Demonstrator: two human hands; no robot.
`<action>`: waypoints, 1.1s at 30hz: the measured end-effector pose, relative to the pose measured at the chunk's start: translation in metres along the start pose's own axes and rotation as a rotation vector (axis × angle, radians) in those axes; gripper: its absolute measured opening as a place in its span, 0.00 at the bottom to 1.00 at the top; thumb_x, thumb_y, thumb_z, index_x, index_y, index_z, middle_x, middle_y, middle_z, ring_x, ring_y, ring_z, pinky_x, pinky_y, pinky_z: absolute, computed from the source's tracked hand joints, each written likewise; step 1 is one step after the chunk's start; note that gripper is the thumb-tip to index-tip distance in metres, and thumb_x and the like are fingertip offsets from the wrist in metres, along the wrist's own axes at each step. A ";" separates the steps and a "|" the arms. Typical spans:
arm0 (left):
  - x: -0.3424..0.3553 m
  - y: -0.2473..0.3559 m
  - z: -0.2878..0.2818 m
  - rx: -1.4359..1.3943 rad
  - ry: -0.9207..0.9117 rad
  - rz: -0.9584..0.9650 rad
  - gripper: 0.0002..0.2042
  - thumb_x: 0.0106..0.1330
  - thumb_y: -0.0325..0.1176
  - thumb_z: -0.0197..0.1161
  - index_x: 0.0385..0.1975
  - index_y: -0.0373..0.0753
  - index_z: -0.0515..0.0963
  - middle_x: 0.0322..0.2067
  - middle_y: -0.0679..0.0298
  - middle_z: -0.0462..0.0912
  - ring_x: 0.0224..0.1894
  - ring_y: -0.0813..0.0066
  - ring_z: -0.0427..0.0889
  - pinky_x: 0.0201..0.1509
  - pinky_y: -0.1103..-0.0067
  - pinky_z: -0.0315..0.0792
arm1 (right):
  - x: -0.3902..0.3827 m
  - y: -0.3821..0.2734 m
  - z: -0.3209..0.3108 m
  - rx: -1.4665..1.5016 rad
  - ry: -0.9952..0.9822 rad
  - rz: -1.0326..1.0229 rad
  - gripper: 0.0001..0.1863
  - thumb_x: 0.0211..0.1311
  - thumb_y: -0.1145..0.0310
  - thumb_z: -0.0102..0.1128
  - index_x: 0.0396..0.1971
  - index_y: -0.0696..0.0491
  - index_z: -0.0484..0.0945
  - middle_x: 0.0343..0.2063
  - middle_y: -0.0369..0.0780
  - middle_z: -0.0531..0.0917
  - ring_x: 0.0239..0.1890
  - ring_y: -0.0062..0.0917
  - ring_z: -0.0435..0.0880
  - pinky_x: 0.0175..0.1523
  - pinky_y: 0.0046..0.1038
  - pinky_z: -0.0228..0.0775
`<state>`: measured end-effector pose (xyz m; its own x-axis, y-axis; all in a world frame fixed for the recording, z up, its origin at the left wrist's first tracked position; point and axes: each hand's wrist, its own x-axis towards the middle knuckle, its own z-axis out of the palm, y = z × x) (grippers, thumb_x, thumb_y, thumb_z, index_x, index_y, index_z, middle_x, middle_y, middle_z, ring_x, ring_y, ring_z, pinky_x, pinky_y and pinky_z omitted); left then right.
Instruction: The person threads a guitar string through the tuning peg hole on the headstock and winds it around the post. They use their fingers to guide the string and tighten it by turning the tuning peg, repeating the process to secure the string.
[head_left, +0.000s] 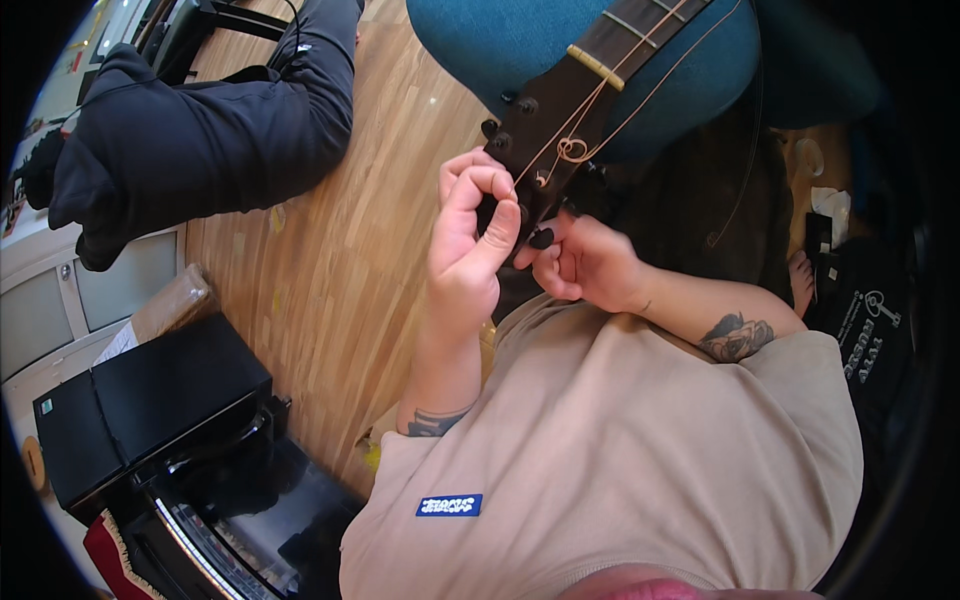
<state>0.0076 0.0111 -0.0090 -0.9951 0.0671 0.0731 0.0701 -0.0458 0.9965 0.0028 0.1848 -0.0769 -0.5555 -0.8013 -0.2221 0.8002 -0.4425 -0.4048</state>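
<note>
A dark guitar headstock (545, 115) points toward me, with its pale nut (596, 67) and the fretboard (640, 35) beyond. Copper-coloured guitar strings (603, 92) run over the nut; one is loose and bends away to the right, and a small loop of string (572, 150) sits above the headstock. My left hand (470, 215) is at the headstock's left side, thumb and index finger pinched on a string near a tuning post. On the other side, my right hand (590, 262) has curled fingers at a black tuning peg (541, 238); its fingertips are partly hidden.
Under the guitar neck is a blue padded seat (460, 40). Dark clothing hangs over a chair (220, 150) at the upper left. A black cabinet (150, 400) stands at the lower left, near a wrapped parcel (170, 300). A black bag (870, 320) lies at the right on the wood floor (320, 270).
</note>
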 end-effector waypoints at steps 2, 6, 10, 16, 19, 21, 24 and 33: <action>0.001 0.004 0.002 -0.046 -0.005 -0.025 0.05 0.74 0.33 0.59 0.37 0.40 0.73 0.48 0.64 0.65 0.56 0.73 0.62 0.65 0.75 0.55 | 0.001 0.003 -0.008 0.185 -0.197 0.047 0.27 0.77 0.46 0.45 0.43 0.58 0.79 0.16 0.32 0.73 0.17 0.15 0.65 0.25 0.20 0.54; 0.002 0.005 0.001 -0.118 -0.005 -0.052 0.06 0.75 0.34 0.57 0.38 0.39 0.74 0.48 0.65 0.64 0.56 0.76 0.62 0.65 0.76 0.55 | 0.006 0.007 -0.016 0.266 -0.187 0.127 0.23 0.78 0.48 0.46 0.40 0.55 0.77 0.15 0.28 0.67 0.17 0.12 0.60 0.25 0.19 0.51; 0.001 0.007 0.003 -0.185 -0.002 -0.072 0.07 0.76 0.34 0.56 0.39 0.39 0.74 0.48 0.66 0.64 0.56 0.77 0.61 0.66 0.77 0.54 | 0.007 0.009 -0.025 0.180 -0.244 0.080 0.21 0.78 0.49 0.47 0.41 0.54 0.76 0.16 0.27 0.67 0.16 0.11 0.58 0.25 0.19 0.51; 0.002 0.006 0.000 -0.160 -0.045 -0.053 0.09 0.77 0.35 0.53 0.38 0.37 0.75 0.50 0.66 0.64 0.58 0.76 0.60 0.67 0.77 0.52 | 0.004 0.003 -0.015 0.309 -0.312 0.203 0.23 0.79 0.47 0.47 0.40 0.54 0.76 0.18 0.29 0.70 0.18 0.12 0.60 0.24 0.21 0.51; 0.002 0.004 0.001 -0.159 -0.037 -0.042 0.12 0.75 0.38 0.51 0.36 0.37 0.75 0.47 0.65 0.67 0.60 0.72 0.59 0.68 0.73 0.50 | 0.007 0.001 -0.019 0.331 -0.371 0.210 0.22 0.79 0.47 0.46 0.39 0.52 0.75 0.18 0.29 0.70 0.18 0.12 0.60 0.25 0.20 0.51; 0.003 0.003 -0.002 -0.124 -0.068 -0.014 0.13 0.72 0.40 0.49 0.34 0.37 0.75 0.45 0.63 0.69 0.60 0.69 0.59 0.68 0.71 0.49 | 0.011 0.006 -0.022 0.320 -0.394 0.156 0.21 0.79 0.48 0.47 0.38 0.52 0.74 0.18 0.29 0.70 0.18 0.12 0.60 0.25 0.20 0.50; 0.003 0.001 -0.005 0.003 -0.112 0.024 0.15 0.67 0.42 0.47 0.28 0.37 0.74 0.42 0.62 0.71 0.61 0.66 0.58 0.67 0.69 0.48 | 0.009 0.004 -0.020 0.244 -0.326 0.137 0.19 0.79 0.49 0.47 0.36 0.51 0.73 0.17 0.28 0.69 0.18 0.11 0.60 0.25 0.19 0.49; 0.000 -0.002 -0.007 -0.092 -0.079 0.033 0.15 0.63 0.40 0.47 0.21 0.36 0.70 0.43 0.52 0.68 0.61 0.65 0.57 0.64 0.70 0.50 | 0.006 -0.009 -0.001 -0.184 0.060 -0.047 0.15 0.72 0.60 0.64 0.26 0.53 0.77 0.14 0.28 0.70 0.15 0.09 0.62 0.23 0.17 0.50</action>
<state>0.0070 0.0046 -0.0109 -0.9834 0.1426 0.1120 0.0919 -0.1406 0.9858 -0.0074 0.1840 -0.0753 -0.6078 -0.7540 -0.2491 0.7213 -0.3930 -0.5704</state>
